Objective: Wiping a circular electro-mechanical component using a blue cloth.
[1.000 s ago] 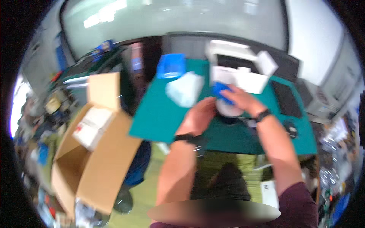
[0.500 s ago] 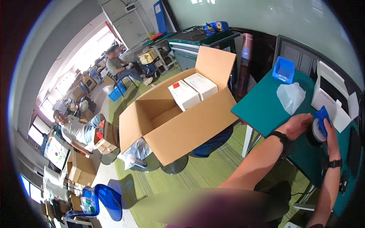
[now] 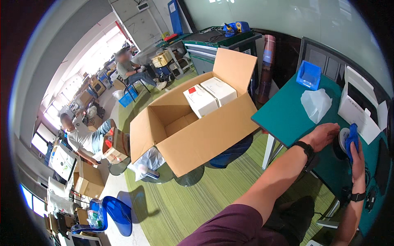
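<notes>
At the green table on the right, my left hand (image 3: pixel 323 136) is closed, its curled fingertips against the side of a round device (image 3: pixel 343 138) with a pale face and a dark body. My right hand (image 3: pixel 358 160) grips a blue cloth (image 3: pixel 352 141) and holds it against the device's right side. The fingers behind the cloth are partly hidden. Beyond my hands, a white plastic bag (image 3: pixel 316 105) and an open white box (image 3: pixel 358 108) lie on the green table (image 3: pixel 279 112).
A blue bin (image 3: pixel 309 75) stands at the table's far edge. Left of the table, a large open carton (image 3: pixel 205 141) holds white boxes (image 3: pixel 209 96). Two people sit farther left, one beside a smaller carton (image 3: pixel 115 148). A blue chair (image 3: pixel 117 215) stands at lower left.
The blue cloth has slid a little down the device's right side, with my right hand slightly lower. My left hand stays by the device.
</notes>
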Demonstrator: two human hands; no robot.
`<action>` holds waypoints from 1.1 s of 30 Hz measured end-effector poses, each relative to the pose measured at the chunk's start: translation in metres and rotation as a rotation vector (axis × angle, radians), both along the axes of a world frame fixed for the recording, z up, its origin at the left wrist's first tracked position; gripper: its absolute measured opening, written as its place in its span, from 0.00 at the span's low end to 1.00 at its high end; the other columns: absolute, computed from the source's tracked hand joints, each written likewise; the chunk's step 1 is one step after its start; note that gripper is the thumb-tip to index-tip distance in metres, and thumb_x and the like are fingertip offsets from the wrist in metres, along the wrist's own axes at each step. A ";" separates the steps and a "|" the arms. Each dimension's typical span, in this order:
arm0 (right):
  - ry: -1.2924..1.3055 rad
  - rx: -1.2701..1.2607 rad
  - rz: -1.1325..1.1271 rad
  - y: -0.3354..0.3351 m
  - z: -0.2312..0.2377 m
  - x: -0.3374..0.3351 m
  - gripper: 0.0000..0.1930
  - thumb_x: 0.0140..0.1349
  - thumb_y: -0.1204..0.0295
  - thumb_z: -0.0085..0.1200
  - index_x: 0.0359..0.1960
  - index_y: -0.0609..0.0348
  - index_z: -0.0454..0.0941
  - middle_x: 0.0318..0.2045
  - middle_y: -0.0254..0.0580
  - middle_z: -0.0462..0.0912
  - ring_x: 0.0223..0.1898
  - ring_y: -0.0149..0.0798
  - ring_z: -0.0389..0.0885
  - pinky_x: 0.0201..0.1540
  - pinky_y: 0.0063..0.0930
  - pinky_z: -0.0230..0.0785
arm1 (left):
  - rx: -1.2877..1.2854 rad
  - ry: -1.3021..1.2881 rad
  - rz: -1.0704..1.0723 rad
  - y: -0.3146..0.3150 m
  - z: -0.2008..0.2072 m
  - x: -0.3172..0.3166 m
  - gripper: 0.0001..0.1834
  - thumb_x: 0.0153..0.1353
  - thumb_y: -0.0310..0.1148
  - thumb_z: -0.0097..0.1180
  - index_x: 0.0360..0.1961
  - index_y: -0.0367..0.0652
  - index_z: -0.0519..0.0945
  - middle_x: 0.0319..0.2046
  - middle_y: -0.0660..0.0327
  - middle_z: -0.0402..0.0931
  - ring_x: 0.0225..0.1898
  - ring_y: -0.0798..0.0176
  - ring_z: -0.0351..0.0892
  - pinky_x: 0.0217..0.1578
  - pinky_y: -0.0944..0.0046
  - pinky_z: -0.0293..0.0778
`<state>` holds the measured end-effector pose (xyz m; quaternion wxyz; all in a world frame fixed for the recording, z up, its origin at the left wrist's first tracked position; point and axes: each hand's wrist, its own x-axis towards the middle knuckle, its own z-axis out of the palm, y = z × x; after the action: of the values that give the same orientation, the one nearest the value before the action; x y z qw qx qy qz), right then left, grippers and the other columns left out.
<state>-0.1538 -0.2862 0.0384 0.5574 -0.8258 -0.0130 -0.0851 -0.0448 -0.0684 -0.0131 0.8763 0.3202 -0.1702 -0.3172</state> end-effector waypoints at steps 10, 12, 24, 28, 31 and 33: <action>-0.018 0.205 0.024 -0.019 0.009 0.044 0.35 0.76 0.48 0.51 0.73 0.64 0.69 0.69 0.48 0.73 0.70 0.41 0.69 0.75 0.33 0.55 | -0.034 -0.031 -0.029 -0.001 -0.003 0.003 0.18 0.77 0.42 0.51 0.57 0.41 0.78 0.55 0.58 0.79 0.58 0.58 0.76 0.65 0.57 0.67; 0.036 -0.324 0.001 -0.003 0.027 0.047 0.33 0.73 0.50 0.55 0.68 0.65 0.74 0.65 0.52 0.77 0.66 0.43 0.75 0.71 0.35 0.62 | 0.004 -0.053 -0.008 0.001 -0.004 0.004 0.20 0.77 0.43 0.49 0.59 0.40 0.78 0.56 0.58 0.79 0.57 0.58 0.77 0.65 0.56 0.67; 0.048 -1.009 0.114 0.063 0.074 0.066 0.30 0.44 0.52 0.73 0.42 0.64 0.80 0.44 0.59 0.82 0.49 0.62 0.82 0.53 0.49 0.75 | -0.050 0.001 -0.070 0.004 0.008 0.000 0.22 0.81 0.47 0.42 0.59 0.40 0.77 0.54 0.58 0.79 0.56 0.58 0.77 0.63 0.53 0.69; 0.048 -1.049 0.146 0.073 0.067 0.077 0.24 0.41 0.56 0.72 0.35 0.63 0.82 0.40 0.60 0.83 0.50 0.63 0.81 0.51 0.51 0.76 | -0.110 -0.013 -0.064 0.002 0.004 0.003 0.22 0.81 0.48 0.41 0.56 0.43 0.77 0.53 0.59 0.80 0.54 0.59 0.78 0.61 0.53 0.71; -0.017 -1.152 0.166 0.074 0.054 0.082 0.18 0.41 0.60 0.71 0.31 0.60 0.85 0.35 0.56 0.84 0.48 0.60 0.82 0.57 0.52 0.73 | -0.055 0.024 -0.039 0.001 0.007 0.002 0.22 0.81 0.50 0.41 0.53 0.44 0.78 0.52 0.60 0.80 0.51 0.59 0.79 0.59 0.54 0.72; -0.131 -1.244 0.293 0.082 0.054 0.072 0.16 0.43 0.61 0.70 0.31 0.59 0.87 0.33 0.53 0.85 0.47 0.57 0.82 0.64 0.55 0.65 | -0.061 0.006 -0.052 0.000 0.010 0.001 0.22 0.80 0.51 0.42 0.51 0.45 0.78 0.51 0.60 0.80 0.51 0.59 0.78 0.60 0.54 0.71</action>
<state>-0.0820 -0.2046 0.0928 -0.0220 -0.9776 -0.2064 -0.0349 -0.0443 -0.0684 -0.0034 0.8776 0.2880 -0.1856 -0.3355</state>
